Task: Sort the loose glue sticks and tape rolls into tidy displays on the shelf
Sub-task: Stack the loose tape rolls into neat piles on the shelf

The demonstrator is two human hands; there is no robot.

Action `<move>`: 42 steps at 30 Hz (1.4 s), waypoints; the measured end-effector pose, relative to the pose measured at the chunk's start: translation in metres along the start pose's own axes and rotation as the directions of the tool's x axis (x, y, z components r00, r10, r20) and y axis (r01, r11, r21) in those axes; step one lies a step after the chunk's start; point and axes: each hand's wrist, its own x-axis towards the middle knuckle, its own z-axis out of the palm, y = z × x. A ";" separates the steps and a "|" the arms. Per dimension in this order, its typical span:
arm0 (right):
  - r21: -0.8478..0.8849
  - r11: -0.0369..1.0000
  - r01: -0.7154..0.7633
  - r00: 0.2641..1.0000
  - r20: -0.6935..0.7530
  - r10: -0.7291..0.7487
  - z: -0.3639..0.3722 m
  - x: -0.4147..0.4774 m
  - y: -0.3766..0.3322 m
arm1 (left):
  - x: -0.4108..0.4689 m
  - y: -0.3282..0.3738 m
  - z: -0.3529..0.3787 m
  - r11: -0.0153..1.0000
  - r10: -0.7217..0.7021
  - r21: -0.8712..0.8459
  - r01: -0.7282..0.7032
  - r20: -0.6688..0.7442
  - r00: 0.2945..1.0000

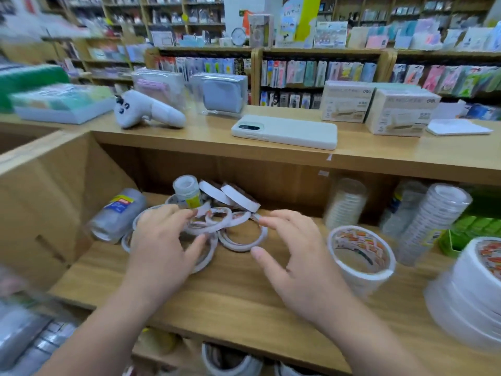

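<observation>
Head view: heap of thin white tape rolls piled on light wooden shelf, yellow-labelled glue stick stood behind. Left hand rested on heap, fingers spread loosely. Right hand held wide beside, nothing gripped.

**Single Head-Worn View**

Wide-angle camera at head height faces forward and down, close over the shelf. Left hand and right hand sit mid-frame; counter top and distant racks fill the upper part.

Tape rings partly hidden under left hand; tape stack blurred, cut off at right edge; label unreadable.
</observation>
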 end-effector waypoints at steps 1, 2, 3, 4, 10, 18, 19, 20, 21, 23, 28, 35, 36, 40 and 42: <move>0.017 0.998 -0.059 0.996 0.069 0.057 0.009 0.010 -0.001 | 0.002 -0.011 0.003 1.000 0.001 0.023 -0.002 0.056 0.998; 0.025 0.993 -0.111 0.988 0.108 0.108 0.017 0.020 0.000 | 0.003 -0.018 0.005 1.000 -0.001 0.025 -0.002 0.109 0.994; 0.030 0.987 -0.156 0.981 0.125 0.151 0.024 0.030 0.002 | 0.003 -0.022 0.006 1.000 -0.009 0.007 0.008 0.145 0.989; 0.033 0.981 -0.192 0.974 0.128 0.187 0.031 0.040 0.003 | 0.002 -0.024 0.007 0.999 -0.015 -0.028 0.020 0.162 0.987; -0.054 0.927 -0.372 0.917 0.131 0.376 0.058 0.091 0.012 | 0.001 -0.031 0.011 0.987 -0.020 -0.155 0.049 0.184 0.983; 0.040 0.967 -0.252 0.966 -0.049 0.253 0.042 0.077 -0.007 | 0.005 -0.029 0.000 0.957 0.047 -0.288 0.018 0.216 0.975; 0.025 0.980 -0.195 0.977 -0.084 0.197 0.032 0.068 -0.014 | 0.007 -0.026 -0.003 0.942 0.049 -0.334 0.023 0.206 0.977; -0.002 0.988 -0.157 0.982 -0.107 0.156 0.020 0.058 -0.020 | 0.008 -0.021 -0.007 0.921 0.051 -0.388 0.031 0.199 0.979; -0.037 0.990 -0.136 0.984 -0.124 0.130 0.008 0.047 -0.025 | 0.010 -0.015 -0.010 0.897 0.058 -0.441 0.033 0.192 0.980; -0.108 0.985 -0.136 0.980 -0.160 0.118 -0.017 0.023 -0.030 | 0.013 0.003 -0.016 0.854 0.111 -0.521 0.000 0.182 0.977; -0.200 0.933 -0.300 0.934 -0.260 0.245 -0.069 -0.031 -0.009 | 0.013 0.061 -0.006 0.719 0.239 -0.693 0.045 0.308 0.921; -0.154 0.885 -0.439 0.890 -0.208 0.406 -0.095 -0.069 0.021 | 0.015 0.124 0.034 0.624 0.391 -0.771 0.125 0.447 0.805; -0.163 0.888 -0.431 0.897 -0.181 0.402 -0.094 -0.070 0.025 | 0.017 0.128 0.039 0.629 0.403 -0.768 0.121 0.456 0.794; -0.209 0.891 -0.403 0.915 -0.089 0.393 -0.087 -0.065 0.036 | 0.022 0.137 0.058 0.627 0.420 -0.761 0.165 0.508 0.752; -0.187 0.894 -0.407 0.914 -0.079 0.399 -0.087 -0.066 0.041 | 0.023 0.139 0.065 0.605 0.421 -0.771 0.198 0.521 0.742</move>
